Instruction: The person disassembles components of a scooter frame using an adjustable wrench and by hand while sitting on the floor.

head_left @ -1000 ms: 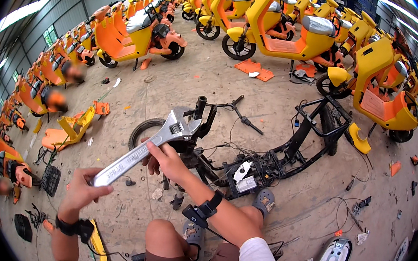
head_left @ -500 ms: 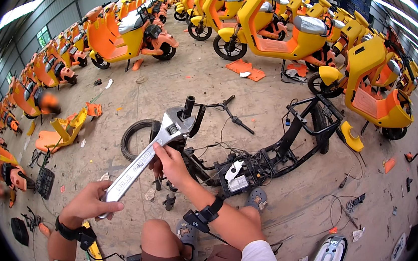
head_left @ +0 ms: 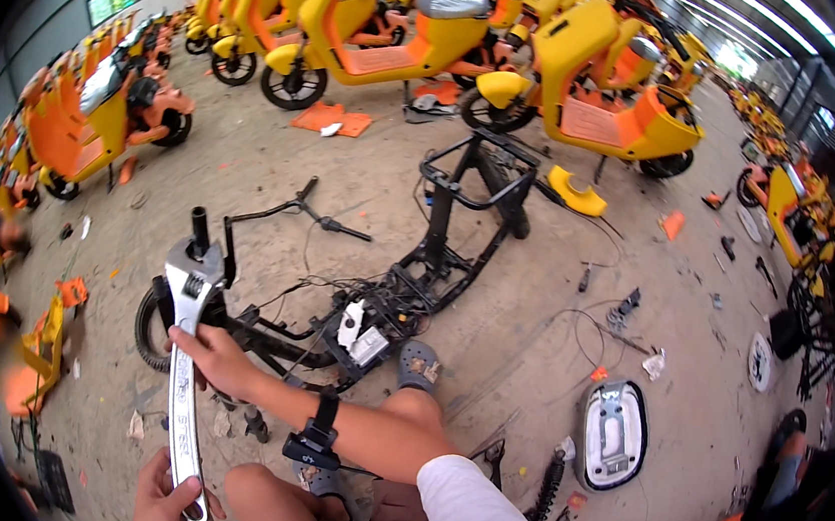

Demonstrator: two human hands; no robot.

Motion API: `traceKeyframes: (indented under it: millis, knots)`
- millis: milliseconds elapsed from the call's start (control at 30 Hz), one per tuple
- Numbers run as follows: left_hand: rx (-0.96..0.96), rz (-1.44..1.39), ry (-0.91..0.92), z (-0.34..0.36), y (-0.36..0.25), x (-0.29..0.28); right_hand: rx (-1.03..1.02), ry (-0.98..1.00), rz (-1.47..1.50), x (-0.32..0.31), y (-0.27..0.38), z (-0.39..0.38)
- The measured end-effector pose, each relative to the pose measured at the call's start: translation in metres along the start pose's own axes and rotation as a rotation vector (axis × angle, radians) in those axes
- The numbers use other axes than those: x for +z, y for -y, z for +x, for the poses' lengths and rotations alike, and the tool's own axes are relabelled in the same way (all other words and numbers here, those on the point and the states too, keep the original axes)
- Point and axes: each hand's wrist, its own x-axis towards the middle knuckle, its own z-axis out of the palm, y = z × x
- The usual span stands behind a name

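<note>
The right hand (head_left: 217,357) is clenched round the middle of the wrench (head_left: 187,359), fingers wrapped over its flat shank; the left hand (head_left: 164,492) grips the butt end near the hanging hole, thumb on top; so the tool runs almost upright between the two hands, jaw end farthest from the person. The wrench is a long adjustable one, bright bare steel, smooth and flat, with a broad head; that head sits just below a black stem (head_left: 199,231) rising from the frame (head_left: 384,297); whether it touches I cannot tell. The frame is bare black tubing, stripped, with loose wires and a white box at its middle, a tyre (head_left: 144,330) at its near end; it lies on a dusty grey concrete floor (head_left: 533,312) littered with small parts and orange scraps; a white panel (head_left: 612,435) lies to the right. Around stand rows of yellow and orange scooters (head_left: 614,99) in a long shed.
</note>
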Motion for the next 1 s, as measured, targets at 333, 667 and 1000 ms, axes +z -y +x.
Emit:
traceKeyframes:
  millis: [333, 667, 1000]
  knots:
    - [0.002, 0.022, 0.095, 0.008, 0.020, -0.008, -0.041, 0.024, -0.019, -0.008, -0.002, 0.000]
    - [-0.030, 0.024, 0.205, 0.015, 0.029, 0.012, -0.139, -0.062, -0.123, -0.017, -0.012, 0.002]
    - [-0.007, 0.029, 0.191, 0.015, 0.033, 0.014, -0.090, -0.041, -0.142, -0.016, -0.002, -0.005]
